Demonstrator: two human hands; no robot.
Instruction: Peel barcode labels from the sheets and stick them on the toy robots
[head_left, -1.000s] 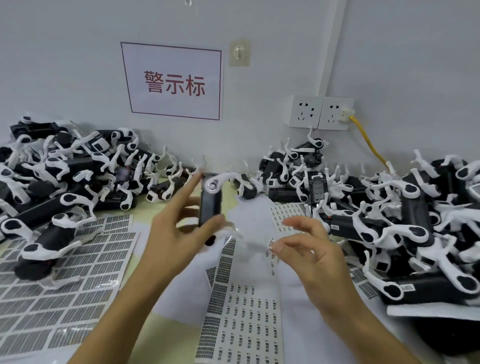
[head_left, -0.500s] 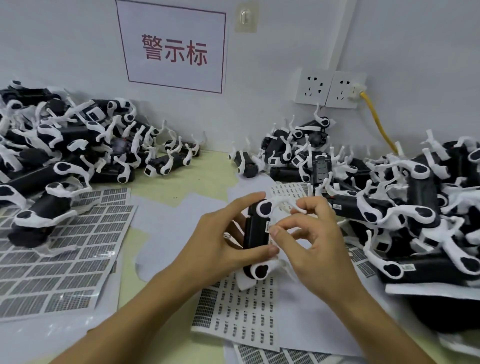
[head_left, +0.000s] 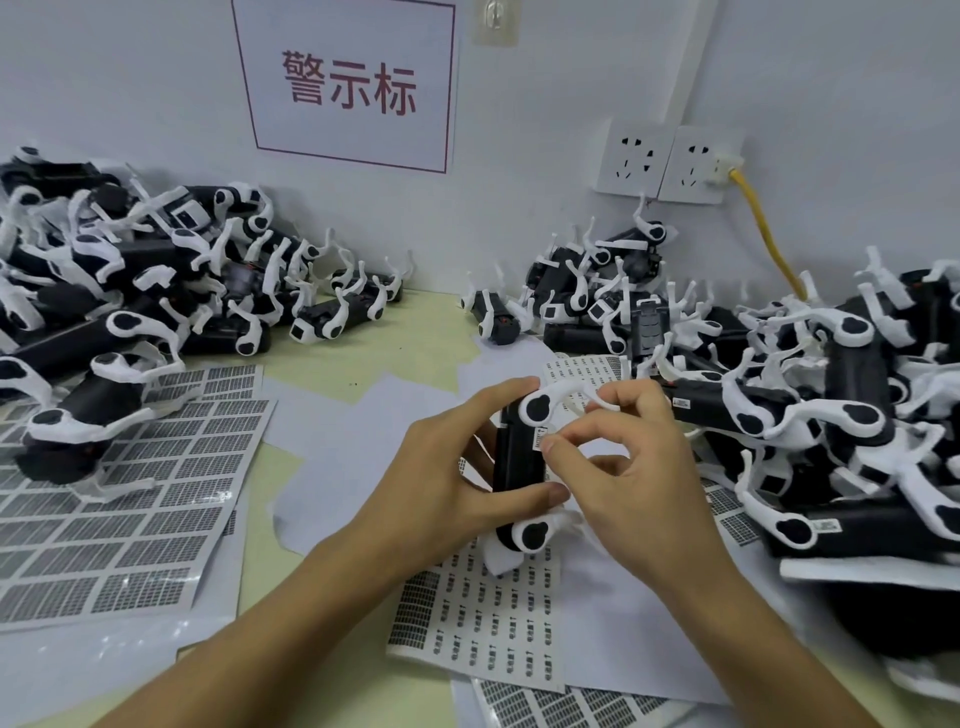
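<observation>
Though hands (head_left: 524, 483) cover toy robot (head_left: 517, 457), label (head_left: 541, 435) txt unreadable

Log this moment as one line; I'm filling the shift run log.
step: sticking label | left hand: grips toy robot | right hand: presses barcode label onto it | label sheet: below

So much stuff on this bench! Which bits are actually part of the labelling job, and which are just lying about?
Part of the job:
- toy robot, gripped by the left hand
- small label, pressed on by the right hand
- label sheets
- robot piles

Just there:
- wall sign
- sockets
- yellow cable
</observation>
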